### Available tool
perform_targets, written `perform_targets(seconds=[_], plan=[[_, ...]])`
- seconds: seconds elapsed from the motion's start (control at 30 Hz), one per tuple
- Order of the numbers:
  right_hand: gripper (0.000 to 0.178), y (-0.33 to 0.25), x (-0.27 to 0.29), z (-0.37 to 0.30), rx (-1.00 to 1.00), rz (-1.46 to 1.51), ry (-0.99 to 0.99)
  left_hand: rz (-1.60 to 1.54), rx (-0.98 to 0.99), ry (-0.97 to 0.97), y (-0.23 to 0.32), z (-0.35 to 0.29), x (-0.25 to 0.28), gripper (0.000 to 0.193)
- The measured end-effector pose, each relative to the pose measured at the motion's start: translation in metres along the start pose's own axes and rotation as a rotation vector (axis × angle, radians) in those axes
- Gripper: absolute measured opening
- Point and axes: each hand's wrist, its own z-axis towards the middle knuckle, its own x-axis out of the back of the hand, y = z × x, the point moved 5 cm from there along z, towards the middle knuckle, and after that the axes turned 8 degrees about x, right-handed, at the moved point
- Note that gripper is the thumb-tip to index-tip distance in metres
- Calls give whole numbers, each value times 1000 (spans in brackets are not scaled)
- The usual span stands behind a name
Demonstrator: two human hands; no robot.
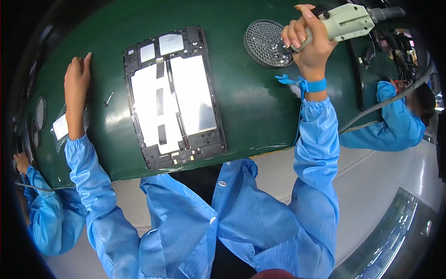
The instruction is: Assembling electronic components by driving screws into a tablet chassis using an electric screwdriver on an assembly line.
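My right hand (pixel 313 42) is wrapped round a pale green-white electric screwdriver (pixel 346 23), its lower end over a round dark dish (pixel 251 39) with a grid of holes. Small silver screws (pixel 278 56) lie loose in the dish's right part. My left hand (pixel 77 79) rests at the left of the green table, thumb side stretched out and the other fingers partly hidden; nothing shows in it. Between my hands lies an opened tablet (pixel 216 139), black-framed, with two large silver-white battery cells (pixel 195 93) and dark strips on the left one.
Near my left wrist are a clear plastic bag with a white label (pixel 60 126) and a small pin-like part (pixel 109 97). Round dishes (pixel 41 113) stand far left. A blue wrist strap (pixel 316 85) circles my right wrist. Co-workers' blue sleeves (pixel 395 125) appear at both sides; a grey cable (pixel 395 98) hangs right.
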Motion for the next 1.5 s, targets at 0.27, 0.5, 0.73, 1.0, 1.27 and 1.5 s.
perform_targets(seconds=[0.27, 0.5, 0.73, 1.0, 1.27, 1.5], plan=[[15, 9, -4, -5, -14, -2, -21, -653, 47, 106, 15, -2, 12, 31], [15, 12, -9, -7, -42, 2, -32, -1031, 202, -90, -1, -6, 7, 40], [17, 17, -1, -7, -27, -29, -41, -1234, 164, -175, 8, -6, 1, 45], [23, 11, -20, -5, -47, -93, -40, -1389, 114, -152, 10, -8, 19, 51], [34, -10, -12, -2, 34, -8, -142, -1493, -82, -277, 56, -24, 36, 35], [32, -21, -25, -5, 59, -46, -131, -1221, -164, -482, 82, -40, 37, 26]])
